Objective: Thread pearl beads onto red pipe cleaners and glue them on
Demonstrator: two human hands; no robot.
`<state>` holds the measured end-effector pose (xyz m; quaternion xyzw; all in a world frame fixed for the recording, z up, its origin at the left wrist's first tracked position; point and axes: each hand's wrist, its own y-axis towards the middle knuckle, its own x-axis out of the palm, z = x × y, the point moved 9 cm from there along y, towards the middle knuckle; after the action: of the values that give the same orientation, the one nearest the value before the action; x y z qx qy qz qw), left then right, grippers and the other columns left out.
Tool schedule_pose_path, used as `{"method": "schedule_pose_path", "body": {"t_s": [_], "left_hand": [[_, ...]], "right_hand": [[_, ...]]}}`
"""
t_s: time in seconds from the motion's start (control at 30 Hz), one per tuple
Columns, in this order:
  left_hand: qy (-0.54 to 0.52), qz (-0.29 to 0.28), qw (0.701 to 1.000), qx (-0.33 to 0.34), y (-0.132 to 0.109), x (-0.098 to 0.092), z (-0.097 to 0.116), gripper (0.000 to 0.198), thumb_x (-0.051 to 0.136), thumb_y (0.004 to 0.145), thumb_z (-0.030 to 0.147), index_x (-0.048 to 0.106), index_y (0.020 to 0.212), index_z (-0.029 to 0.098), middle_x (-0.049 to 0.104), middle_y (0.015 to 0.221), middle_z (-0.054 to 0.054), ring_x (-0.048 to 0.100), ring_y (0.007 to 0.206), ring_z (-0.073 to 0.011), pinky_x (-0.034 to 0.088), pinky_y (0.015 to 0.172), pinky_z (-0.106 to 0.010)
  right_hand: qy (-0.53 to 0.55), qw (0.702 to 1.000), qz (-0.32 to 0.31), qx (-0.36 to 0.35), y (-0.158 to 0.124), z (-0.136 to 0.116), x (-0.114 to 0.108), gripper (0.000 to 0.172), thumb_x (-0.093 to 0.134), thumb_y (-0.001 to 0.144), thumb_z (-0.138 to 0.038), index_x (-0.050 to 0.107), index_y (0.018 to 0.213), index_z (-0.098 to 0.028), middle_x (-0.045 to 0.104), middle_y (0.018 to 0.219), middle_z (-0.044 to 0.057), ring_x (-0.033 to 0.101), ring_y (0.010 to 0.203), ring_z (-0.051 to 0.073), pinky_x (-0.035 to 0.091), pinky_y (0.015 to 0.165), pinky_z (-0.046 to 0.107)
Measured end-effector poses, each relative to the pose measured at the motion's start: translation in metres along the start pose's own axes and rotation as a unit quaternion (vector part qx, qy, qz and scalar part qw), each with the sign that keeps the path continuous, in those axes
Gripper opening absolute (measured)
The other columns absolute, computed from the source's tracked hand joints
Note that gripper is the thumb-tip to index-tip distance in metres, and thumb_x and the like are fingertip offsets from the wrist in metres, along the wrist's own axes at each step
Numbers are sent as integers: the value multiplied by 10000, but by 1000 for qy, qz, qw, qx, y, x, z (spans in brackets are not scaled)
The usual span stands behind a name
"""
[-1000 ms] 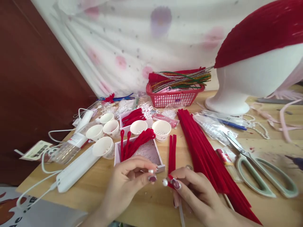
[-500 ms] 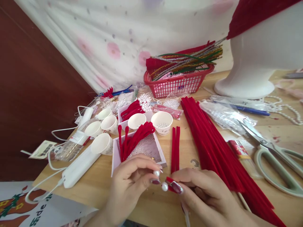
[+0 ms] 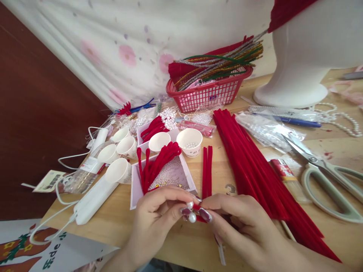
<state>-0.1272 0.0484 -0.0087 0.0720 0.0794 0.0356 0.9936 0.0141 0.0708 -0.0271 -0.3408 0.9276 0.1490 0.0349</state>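
Both hands meet over the near edge of the table. My left hand (image 3: pixel 161 215) is closed in a pinch on a white pearl bead (image 3: pixel 190 204). My right hand (image 3: pixel 238 223) grips a short piece of red pipe cleaner (image 3: pixel 202 218) between thumb and forefinger. A second pearl (image 3: pixel 192 217) sits at the left end of that piece, close to my left fingertips. Whether the two beads touch is hard to make out. A thin translucent strip (image 3: pixel 221 255) hangs below my right hand. Beyond the hands lie two red pipe cleaner lengths (image 3: pixel 207 170), side by side.
A lilac box (image 3: pixel 136 196) holds looped red stems and small beads. Paper cups (image 3: pixel 117 170) stand around it, beside a white power strip (image 3: pixel 93 202). Rightward lie a red pipe cleaner bundle (image 3: pixel 246 166), a lighter (image 3: pixel 283 170) and scissors (image 3: pixel 317 162). A red basket (image 3: pixel 210 96) stands behind.
My left hand has moved right and the pearl in its pinch now lies against the red piece. The pearl on that piece has shifted slightly left and up. The camera view has shifted slightly.
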Motion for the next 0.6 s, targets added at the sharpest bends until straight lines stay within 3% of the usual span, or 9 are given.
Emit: {"method": "schedule_pose_path", "body": {"t_s": [0.17,0.3,0.4,0.5,0.6], "left_hand": [[119,4,991,61,2,1,17,322,718,831,35,821,934,322,819,885,52,757,820,-97,579,782,-118],[186,1,977,102,8,5,33,315,743,787,17,834,925,285,826,850,30,761,750,-104,583,740,-113],[147,6,988,57,16,2,26,283,741,771,11,838,868,258,825,798,17,764,698,-115,595,681,-119],[15,16,999,-42,19,-3,6,247,716,814,43,824,846,263,822,774,37,767,666,-103,602,647,-113],[-78,11,993,-87,18,-1,-5,217,711,843,67,812,853,258,827,817,42,775,728,-92,605,701,-110]], "right_hand": [[35,998,-40,40,4,9,4,238,482,1036,-270,680,944,-176,651,740,-4,542,618,105,429,572,196],[54,993,-62,89,6,21,3,294,468,1048,-384,645,926,-184,498,657,-40,436,585,116,354,528,227],[80,987,-67,123,6,26,1,314,466,1044,-436,616,930,-185,470,671,-43,417,604,120,345,539,229],[81,988,-43,125,8,23,-6,327,482,1034,-463,609,920,-183,414,639,-63,353,572,112,284,510,236],[52,993,-24,105,11,16,-12,335,500,1025,-456,646,902,-180,425,609,-60,338,551,111,261,497,245]]}}
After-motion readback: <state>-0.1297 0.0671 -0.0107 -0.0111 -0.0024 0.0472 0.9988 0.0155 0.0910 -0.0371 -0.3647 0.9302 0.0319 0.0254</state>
